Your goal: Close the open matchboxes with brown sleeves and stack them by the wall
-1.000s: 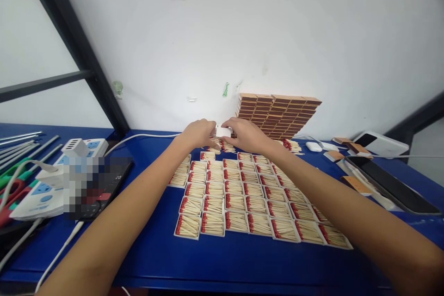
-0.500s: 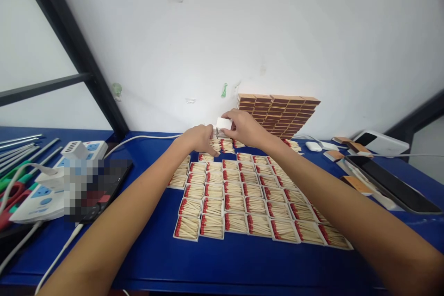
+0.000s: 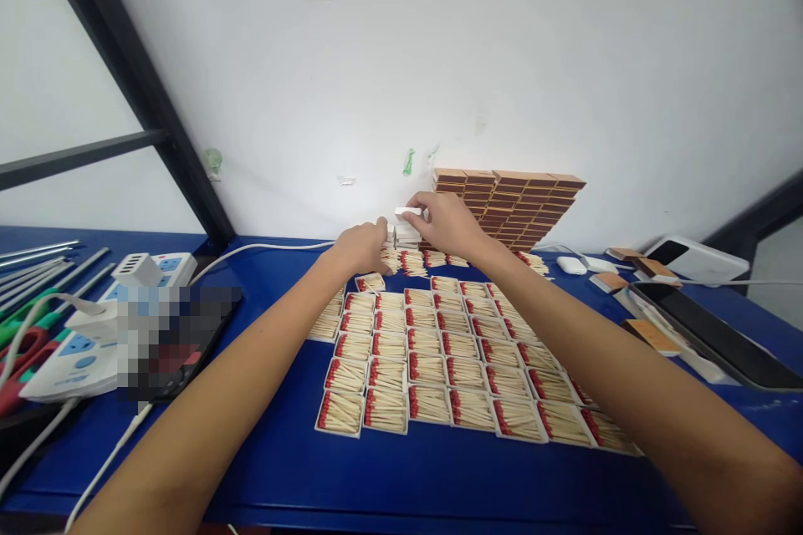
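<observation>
My right hand point(image 3: 448, 221) pinches a small white matchbox tray point(image 3: 407, 212) near the wall. Just below it stands a stack of white trays point(image 3: 407, 238), partly hidden by my fingers. My left hand point(image 3: 362, 249) is to the left, thumb and forefinger apart beside loose red-tipped matches point(image 3: 414, 262). Closer to me, a filled tray point(image 3: 370, 282) sits slightly askew. Rows of match-filled trays point(image 3: 430, 368) cover the middle of the blue table point(image 3: 282, 468). My right forearm hides some on the right.
Brown matchbox sleeves point(image 3: 502, 205) are piled against the wall. To the left lie a power strip point(image 3: 69, 364), a dark phone-like device point(image 3: 217, 322), cables and metal rods point(image 3: 38, 276). A phone point(image 3: 708, 334), a white device point(image 3: 696, 257) and an earbud case point(image 3: 570, 266) lie right.
The tray in my right hand has gone from showing its broad face to lying nearly level above the stack. The filled tray by my left hand has turned askew.
</observation>
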Motion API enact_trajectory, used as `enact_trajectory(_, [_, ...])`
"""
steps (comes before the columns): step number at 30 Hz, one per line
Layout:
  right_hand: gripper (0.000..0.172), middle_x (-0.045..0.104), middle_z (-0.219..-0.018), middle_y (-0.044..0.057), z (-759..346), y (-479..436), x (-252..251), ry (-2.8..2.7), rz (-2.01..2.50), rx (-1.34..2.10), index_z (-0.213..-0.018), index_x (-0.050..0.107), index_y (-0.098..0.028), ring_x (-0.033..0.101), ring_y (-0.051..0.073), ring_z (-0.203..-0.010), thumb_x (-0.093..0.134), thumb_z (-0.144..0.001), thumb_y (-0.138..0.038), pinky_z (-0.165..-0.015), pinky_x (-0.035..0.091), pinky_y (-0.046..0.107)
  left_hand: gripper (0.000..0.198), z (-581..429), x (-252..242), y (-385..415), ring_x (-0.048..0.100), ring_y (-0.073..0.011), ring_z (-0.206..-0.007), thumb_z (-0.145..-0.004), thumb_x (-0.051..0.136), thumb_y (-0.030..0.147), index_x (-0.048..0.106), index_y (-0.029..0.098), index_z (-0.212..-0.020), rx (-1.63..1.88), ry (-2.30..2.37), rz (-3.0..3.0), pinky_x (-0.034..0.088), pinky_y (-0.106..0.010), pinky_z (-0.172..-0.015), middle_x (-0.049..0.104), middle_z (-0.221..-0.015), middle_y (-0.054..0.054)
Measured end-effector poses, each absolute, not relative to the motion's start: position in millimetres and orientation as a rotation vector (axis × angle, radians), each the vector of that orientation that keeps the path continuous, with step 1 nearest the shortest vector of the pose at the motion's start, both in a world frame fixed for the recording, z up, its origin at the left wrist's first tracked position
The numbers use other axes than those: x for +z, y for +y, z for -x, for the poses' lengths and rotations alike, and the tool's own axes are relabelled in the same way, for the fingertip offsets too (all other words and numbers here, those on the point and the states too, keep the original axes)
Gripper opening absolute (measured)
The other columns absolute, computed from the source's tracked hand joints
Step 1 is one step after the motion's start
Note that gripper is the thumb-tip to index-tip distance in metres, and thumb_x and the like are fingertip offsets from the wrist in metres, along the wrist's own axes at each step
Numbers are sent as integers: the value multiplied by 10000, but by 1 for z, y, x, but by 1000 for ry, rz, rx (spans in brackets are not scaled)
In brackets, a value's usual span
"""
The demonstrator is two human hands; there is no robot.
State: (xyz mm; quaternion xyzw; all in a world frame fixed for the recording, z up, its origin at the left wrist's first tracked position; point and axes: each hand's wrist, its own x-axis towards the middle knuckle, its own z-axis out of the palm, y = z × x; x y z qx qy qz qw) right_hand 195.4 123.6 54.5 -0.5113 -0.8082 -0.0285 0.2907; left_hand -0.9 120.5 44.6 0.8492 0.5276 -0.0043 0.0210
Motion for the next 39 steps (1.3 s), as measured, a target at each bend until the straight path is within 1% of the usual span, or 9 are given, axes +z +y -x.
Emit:
enact_trajectory(5, [187, 764, -973, 99, -197, 125, 53, -2204, 1271, -65, -1004, 774, -172, 654, 229, -829, 613, -996, -267, -741, 444, 352, 720, -1, 43, 119, 706, -375, -1122, -754, 893, 468, 488, 196, -1283, 15, 1635, -2662, 523, -386, -853, 706, -1240, -190])
enact_trajectory(9, [213, 703, -1100, 118, -194, 126, 50, -2195, 1218, -76, -1032, 795, -177, 639, 234, -883, 616, -1010, -292, -770, 459, 363, 724, 9, 48, 127, 712, -348, -1058, -729, 890, 548, 533, 195, -1250, 87, 1575, -2670, 512, -367, -813, 722, -1181, -159])
enact_trajectory(14, [213, 699, -1078, 104, -179, 130, 44, -2216, 1200, -29, -1051, 807, -183, 633, 221, -874, 612, -1024, -265, -766, 440, 349, 403, 56, 91, 140, 702, -273, -973, -832, 781, 531, 650, 215, -1046, 246, 1681, -2596, 483, -327, -753, 736, -1079, -90])
enact_trajectory(16, [192, 726, -1058, 93, -168, 134, 41, -2230, 1186, 4, -1036, 799, -183, 639, 215, -878, 621, -1021, -255, -768, 432, 335, 361, 76, 111, 138, 698, -268, -938, -847, 751, 539, 674, 224, -1007, 261, 1824, -2558, 472, -332, -735, 739, -1036, -74])
enact_trajectory(22, [137, 778, -1021, 72, -126, 149, 30, -2313, 1156, -14, -1027, 781, -205, 661, 232, -950, 652, -1007, -247, -803, 445, 336, 402, 96, 132, 128, 694, -266, -883, -820, 740, 605, 715, 231, -964, 309, 1941, -2477, 464, -346, -704, 735, -998, -74])
enact_trajectory(27, [186, 781, -1054, 119, -105, 158, 24, -2471, 1195, -158, -1026, 792, -201, 656, 274, -1060, 607, -1009, -188, -815, 462, 348, 453, 95, 128, 132, 697, -271, -919, -782, 758, 654, 723, 237, -957, 279, 1927, -2465, 465, -333, -721, 752, -1057, -80])
enact_trajectory(31, [241, 778, -1088, 126, -105, 161, 22, -2509, 1241, -185, -1025, 801, -190, 668, 280, -1054, 571, -992, -130, -811, 472, 356, 446, 97, 127, 134, 699, -256, -894, -796, 744, 642, 718, 234, -974, 217, 1937, -2449, 461, -320, -700, 760, -1078, -83])
enact_trajectory(34, [248, 778, -1096, 130, -111, 158, 21, -2498, 1255, -173, -1055, 805, -183, 681, 282, -1036, 568, -992, -141, -817, 480, 363, 429, 97, 127, 134, 698, -246, -888, -815, 730, 622, 717, 233, -996, 181, 1922, -2440, 464, -318, -688, 759, -1110, -88])
enact_trajectory(39, [253, 765, -1157, 138, -121, 145, 25, -2456, 1201, -168, -1146, 791, -178, 663, 289, -1116, 584, -1002, -180, -874, 485, 376, 454, 96, 128, 134, 707, -261, -917, -794, 737, 631, 734, 236, -1020, 135, 1922, -2423, 480, -326, -724, 762, -1155, -90])
